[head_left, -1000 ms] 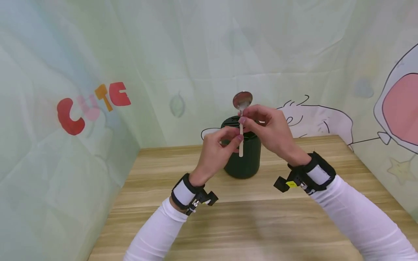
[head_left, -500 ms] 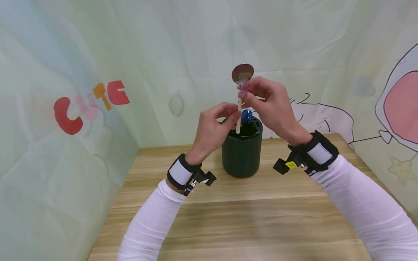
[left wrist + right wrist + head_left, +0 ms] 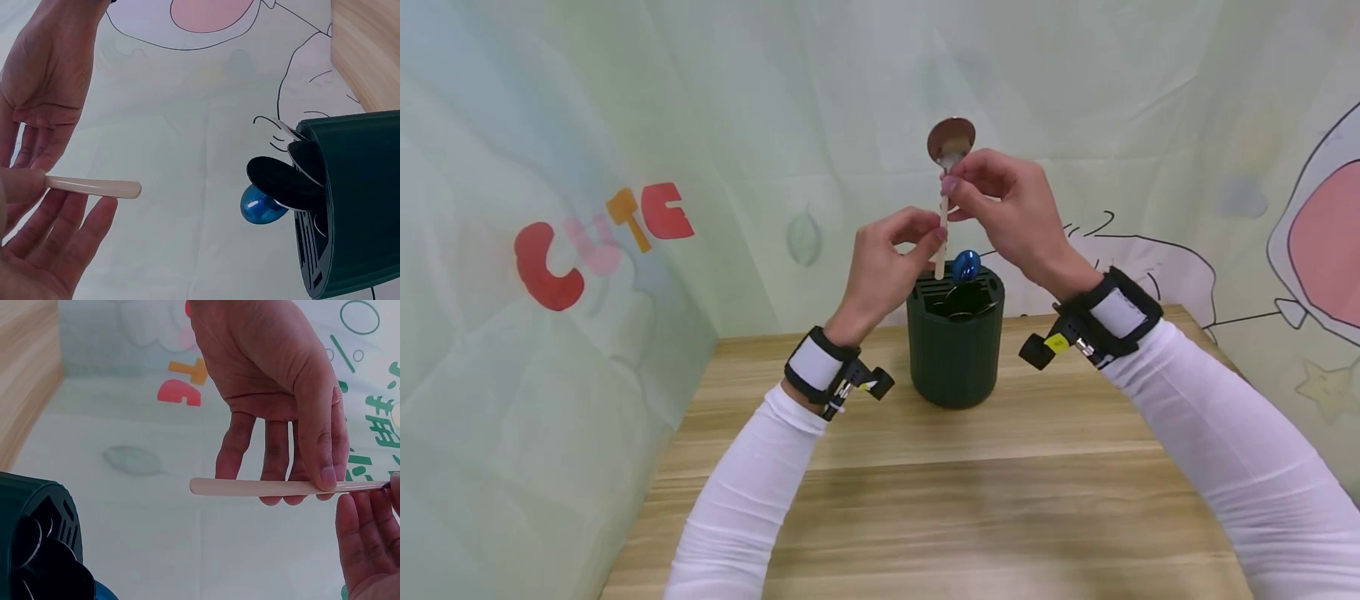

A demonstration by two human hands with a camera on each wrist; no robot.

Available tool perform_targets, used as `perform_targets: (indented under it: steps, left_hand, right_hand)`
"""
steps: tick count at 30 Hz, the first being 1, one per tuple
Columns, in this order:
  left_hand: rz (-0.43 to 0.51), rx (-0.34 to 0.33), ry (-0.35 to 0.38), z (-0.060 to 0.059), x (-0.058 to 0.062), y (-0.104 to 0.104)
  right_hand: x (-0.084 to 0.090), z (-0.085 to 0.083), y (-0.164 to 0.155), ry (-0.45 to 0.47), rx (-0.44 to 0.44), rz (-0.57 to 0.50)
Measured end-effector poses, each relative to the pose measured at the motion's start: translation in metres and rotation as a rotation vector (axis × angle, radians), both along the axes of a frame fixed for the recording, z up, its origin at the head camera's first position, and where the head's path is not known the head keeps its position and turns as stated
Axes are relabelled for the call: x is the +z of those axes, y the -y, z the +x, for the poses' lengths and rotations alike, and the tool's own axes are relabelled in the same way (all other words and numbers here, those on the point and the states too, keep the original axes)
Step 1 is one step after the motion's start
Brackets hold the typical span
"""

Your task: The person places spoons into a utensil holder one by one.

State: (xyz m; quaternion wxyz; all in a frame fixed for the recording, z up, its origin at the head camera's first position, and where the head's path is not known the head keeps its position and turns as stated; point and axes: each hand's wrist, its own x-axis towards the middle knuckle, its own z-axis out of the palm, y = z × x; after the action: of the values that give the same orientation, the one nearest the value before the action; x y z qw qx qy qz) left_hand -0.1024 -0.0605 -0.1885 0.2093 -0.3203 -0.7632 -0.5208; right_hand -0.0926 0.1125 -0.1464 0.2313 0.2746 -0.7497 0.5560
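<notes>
Spoon (image 3: 945, 192) has risen over the last second: its handle tip, which sat in front of the green holder (image 3: 956, 350), is now above the rim, so it's fully out. Long axis near vertical, bowl up, pale handle down. Right hand (image 3: 1000, 208) pinches it just under the bowl; left hand (image 3: 887, 267) pinches the lower handle (both grips closed on it). Holder stays on the tabletop (image 3: 970, 500), with a blue spoon (image 3: 966, 265) sticking out.

Soft, even light fills the room, bright with no hard glare. Faint shadows lie on the wooden table (image 3: 970, 500) toward the lower middle of the head view. That view bends slightly at its edges. Both wrist views are sharp at centre, with skin close to the lens going soft at the frame edges.
</notes>
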Motion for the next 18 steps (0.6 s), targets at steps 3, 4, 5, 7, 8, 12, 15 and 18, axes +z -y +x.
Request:
perform_targets:
  steps: [3,4,5,7,8,12,15,18]
  left_hand:
    - [0.001,0.007,0.021,-0.003,0.001,0.0]
    - [0.001,0.009,0.026,-0.004,0.001,-0.001]
    - [-0.002,0.012,0.032,-0.006,0.001,-0.001]
    - [-0.008,0.014,0.046,-0.007,0.0,-0.001]
    - [-0.011,0.015,0.052,-0.009,0.0,-0.001]
    - [-0.018,0.017,0.077,-0.015,-0.004,-0.002]
    - [-0.026,0.024,0.096,-0.022,-0.009,-0.002]
    - [-0.034,0.026,0.12,-0.029,-0.018,-0.003]
  right_hand:
    - [0.002,-0.005,0.0,0.01,0.012,0.002]
    - [0.002,-0.007,0.0,0.012,0.016,0.002]
    - [0.002,-0.008,0.0,0.015,0.018,0.002]
    - [0.001,-0.012,-0.001,0.022,0.023,0.001]
    - [0.0,-0.013,-0.001,0.026,0.027,0.0]
    - [-0.005,-0.021,-0.002,0.046,0.031,-0.004]
    - [-0.011,-0.028,-0.002,0.078,0.024,0.004]
    - [-0.019,-0.034,-0.002,0.112,0.007,0.031]
